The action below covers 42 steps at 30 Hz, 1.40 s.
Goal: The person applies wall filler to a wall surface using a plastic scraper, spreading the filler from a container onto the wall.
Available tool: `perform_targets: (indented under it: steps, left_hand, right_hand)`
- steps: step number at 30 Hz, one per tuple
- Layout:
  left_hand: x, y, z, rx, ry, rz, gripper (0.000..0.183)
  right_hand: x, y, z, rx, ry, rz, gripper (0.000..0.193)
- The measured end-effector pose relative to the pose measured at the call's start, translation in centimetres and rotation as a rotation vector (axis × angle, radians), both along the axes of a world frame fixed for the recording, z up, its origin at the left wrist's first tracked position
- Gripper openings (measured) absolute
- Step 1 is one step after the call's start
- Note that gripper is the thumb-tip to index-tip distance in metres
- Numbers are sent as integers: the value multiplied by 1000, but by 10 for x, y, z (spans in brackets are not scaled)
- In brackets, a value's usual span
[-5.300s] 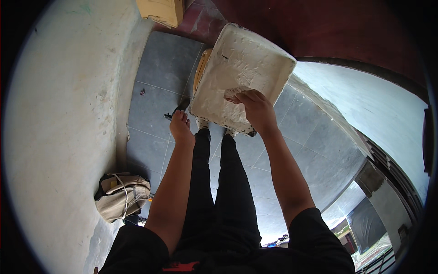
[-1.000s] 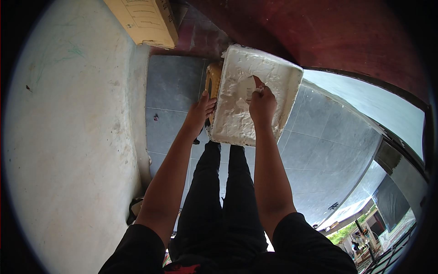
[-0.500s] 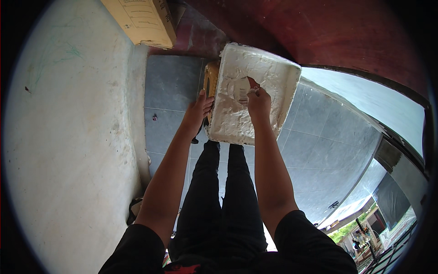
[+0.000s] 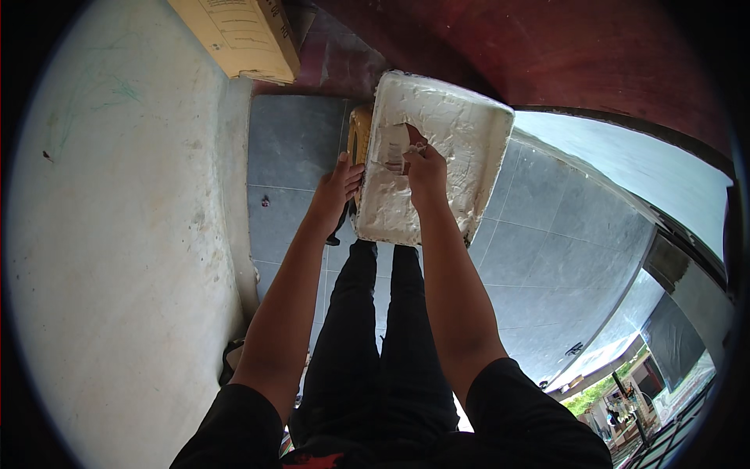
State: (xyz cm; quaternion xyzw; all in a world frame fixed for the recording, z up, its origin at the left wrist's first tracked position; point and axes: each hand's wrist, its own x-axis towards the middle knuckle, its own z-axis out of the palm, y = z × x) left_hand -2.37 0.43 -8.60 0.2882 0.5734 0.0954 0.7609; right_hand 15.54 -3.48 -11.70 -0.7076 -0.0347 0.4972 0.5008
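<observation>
A white rectangular tray holds a thick layer of white paste with a rough, ridged surface. Its rim is smeared and stained. Over the left part of the tray, my right hand is closed round a wide flat scraper. The scraper has a brown body and a white-coated blade, which lies at the paste; its grip is hidden in my fingers. At the tray's left edge, my left hand has its fingers stretched toward the rim and thumb raised. Those fingertips seem to touch the tray's side, gripping nothing.
A yellow-brown stool or chair shows beneath the tray's left side. Grey floor tiles lie around it. A pale wall rises at left, with a cardboard box at the back. A dark red surface spans the far side.
My right hand has moved left with the scraper across the paste, toward the tray's left rim. The left hand and tray have shifted only slightly.
</observation>
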Motion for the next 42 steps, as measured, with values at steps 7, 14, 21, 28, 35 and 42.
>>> perform_targets:
  steps: [7, 14, 21, 28, 35, 42]
  left_hand:
    - [2, 0, 3, 2, -5, -4, 91]
    - [4, 0, 4, 17, -12, -35, 92]
    - [-2, -3, -2, 12, -24, 10, 96]
    - [-1, -8, -5, -11, -35, 41, 91]
    - [-7, -9, 28, 98, -13, 146, 87]
    - [19, 12, 139, 289, -78, 198, 84]
  right_hand:
    - [1, -2, 10, 58, 75, -60, 23]
    - [37, -14, 9, 9, 342, 42, 28]
    - [39, -20, 40, 85, 476, -55, 25]
    - [55, -35, 57, 98, 406, -11, 26]
    - [58, -37, 116, 217, 535, -60, 26]
    - [93, -49, 257, 461, 611, 10, 45]
